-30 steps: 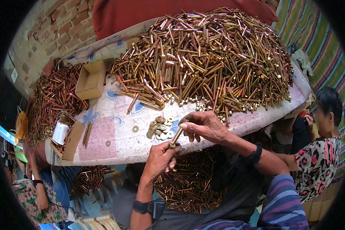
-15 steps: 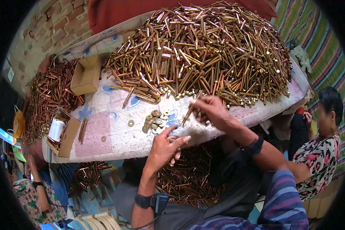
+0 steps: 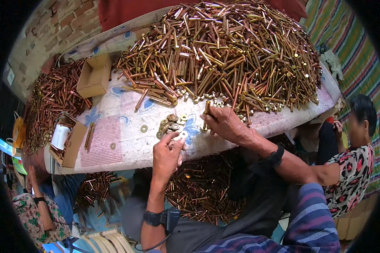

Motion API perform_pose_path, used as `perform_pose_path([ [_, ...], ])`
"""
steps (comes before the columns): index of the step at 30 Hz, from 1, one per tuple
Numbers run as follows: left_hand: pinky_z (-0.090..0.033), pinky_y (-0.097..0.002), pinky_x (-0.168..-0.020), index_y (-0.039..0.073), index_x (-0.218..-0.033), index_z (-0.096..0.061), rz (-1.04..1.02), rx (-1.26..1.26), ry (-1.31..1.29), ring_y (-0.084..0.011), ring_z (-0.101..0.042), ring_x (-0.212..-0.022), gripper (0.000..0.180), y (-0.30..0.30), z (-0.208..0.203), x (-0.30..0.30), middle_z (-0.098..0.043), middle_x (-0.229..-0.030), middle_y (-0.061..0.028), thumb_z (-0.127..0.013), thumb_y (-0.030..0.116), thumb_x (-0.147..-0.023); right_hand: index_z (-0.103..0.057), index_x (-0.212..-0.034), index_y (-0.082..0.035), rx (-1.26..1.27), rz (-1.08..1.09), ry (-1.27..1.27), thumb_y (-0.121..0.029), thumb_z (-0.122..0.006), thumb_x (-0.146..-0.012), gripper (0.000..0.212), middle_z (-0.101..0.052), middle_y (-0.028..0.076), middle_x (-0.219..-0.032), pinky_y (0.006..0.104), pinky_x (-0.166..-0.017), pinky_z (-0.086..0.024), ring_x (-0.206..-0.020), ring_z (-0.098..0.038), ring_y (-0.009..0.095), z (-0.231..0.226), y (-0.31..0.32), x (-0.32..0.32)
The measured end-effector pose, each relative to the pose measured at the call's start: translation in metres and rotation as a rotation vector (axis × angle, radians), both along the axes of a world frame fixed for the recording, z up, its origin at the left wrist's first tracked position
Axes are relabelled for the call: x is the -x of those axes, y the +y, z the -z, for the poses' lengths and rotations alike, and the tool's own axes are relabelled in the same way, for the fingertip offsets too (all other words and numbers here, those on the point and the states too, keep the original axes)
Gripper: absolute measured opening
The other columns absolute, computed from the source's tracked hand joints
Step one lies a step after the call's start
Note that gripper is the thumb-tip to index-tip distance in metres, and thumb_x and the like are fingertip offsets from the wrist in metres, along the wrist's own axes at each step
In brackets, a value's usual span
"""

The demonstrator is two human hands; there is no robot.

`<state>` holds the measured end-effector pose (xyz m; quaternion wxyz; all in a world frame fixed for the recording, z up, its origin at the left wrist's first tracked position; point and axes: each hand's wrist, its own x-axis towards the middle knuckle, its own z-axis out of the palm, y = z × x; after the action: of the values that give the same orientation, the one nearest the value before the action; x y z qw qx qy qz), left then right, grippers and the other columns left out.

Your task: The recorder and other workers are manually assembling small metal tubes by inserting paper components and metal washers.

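Observation:
My left hand [image 3: 167, 155] is closed, pinching a pale metal washer [image 3: 183, 135] between thumb and finger at the near side of a small pile of washers [image 3: 169, 121]. To its right, my right hand [image 3: 227, 124] grips a long brass-coloured bolt [image 3: 207, 107], held nearly upright with one end showing above the fingers. The washer and the bolt are apart. Beyond my hands rises a large heap of similar long bolts [image 3: 228, 55], with small pale nuts [image 3: 217, 101] along its near edge. A single washer [image 3: 144, 128] lies left of the pile.
The work surface has a patterned cloth [image 3: 103, 143]. At left are an open cardboard box [image 3: 93, 80], another box [image 3: 74, 145] holding a white cylinder, and reddish bolts [image 3: 57, 92]. More bolts [image 3: 200, 189] lie below the table edge. People sit at right [image 3: 352, 168] and left [image 3: 40, 215].
My left hand has moved forward to the washers and taken hold of one. My right hand has shifted slightly nearer, and its bolt has turned from slanted to nearly upright.

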<state>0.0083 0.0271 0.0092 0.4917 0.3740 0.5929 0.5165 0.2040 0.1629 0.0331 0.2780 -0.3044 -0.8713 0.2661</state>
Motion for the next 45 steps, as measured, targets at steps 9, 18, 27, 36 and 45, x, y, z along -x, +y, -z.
perform_pose_path([
  [9, -0.032, -0.0214, -0.035, -0.008, -0.128, -0.057, -0.033, -0.068, 0.012, -0.0051, -0.047, -0.042, 0.038, -0.001, -0.001, 0.007, -0.069, -0.08, -0.0093, -0.063, 0.014, -0.098, -0.057, -0.088, 0.001, 0.133, 0.076, 0.287, -0.015, -0.059, -0.101, 0.021, -0.059, 0.011, -0.065, 0.034, -0.054, -0.051, -0.06, -0.065, 0.017, -0.072, -0.026, 0.009],
  [18, -0.035, -0.0224, -0.037, -0.005, -0.126, -0.06, -0.03, -0.088, 0.043, -0.0051, -0.048, -0.043, 0.034, 0.001, 0.002, 0.004, -0.067, -0.076, -0.0072, -0.064, 0.014, -0.098, -0.056, -0.081, 0.003, -0.013, -0.043, -0.067, -0.019, -0.061, -0.096, 0.028, -0.054, 0.023, -0.065, 0.0455, -0.056, -0.043, -0.057, -0.054, 0.037, 0.02, -0.017, 0.003],
  [27, -0.048, -0.0232, -0.044, -0.004, -0.134, -0.056, 0.15, 0.029, 0.136, -0.0081, -0.06, -0.058, 0.045, -0.004, -0.022, -0.014, -0.068, -0.081, -0.0061, -0.069, 0.013, -0.094, -0.065, -0.074, 0.004, 0.518, 0.014, -0.025, -0.034, -0.064, -0.098, 0.045, -0.051, 0.003, -0.056, 0.035, -0.05, -0.04, -0.056, -0.048, 0.01, -0.011, -0.029, 0.008],
  [36, -0.049, -0.0233, -0.045, -0.001, -0.125, -0.064, 0.336, 0.032, -0.087, -0.0086, -0.06, -0.055, 0.029, 0.0, -0.011, -0.015, -0.064, -0.07, -0.0047, -0.06, 0.007, -0.097, -0.071, -0.1, 0.006, 0.486, -0.246, -0.231, -0.038, -0.063, -0.098, 0.045, -0.063, 0.009, -0.067, 0.0348, -0.055, -0.046, -0.063, -0.054, 0.01, -0.03, -0.028, -0.002],
  [45, -0.046, -0.0224, -0.043, -0.004, -0.111, -0.066, 0.28, 0.067, -0.188, -0.0082, -0.055, -0.05, 0.024, -0.001, -0.001, -0.008, -0.06, -0.064, -0.0029, -0.06, 0.017, -0.101, -0.071, -0.105, -0.004, -0.177, 0.13, -0.426, -0.026, -0.067, -0.089, 0.027, -0.069, 0.022, -0.077, 0.0457, -0.065, -0.054, -0.073, -0.069, 0.037, -0.01, 0.017, -0.025],
])
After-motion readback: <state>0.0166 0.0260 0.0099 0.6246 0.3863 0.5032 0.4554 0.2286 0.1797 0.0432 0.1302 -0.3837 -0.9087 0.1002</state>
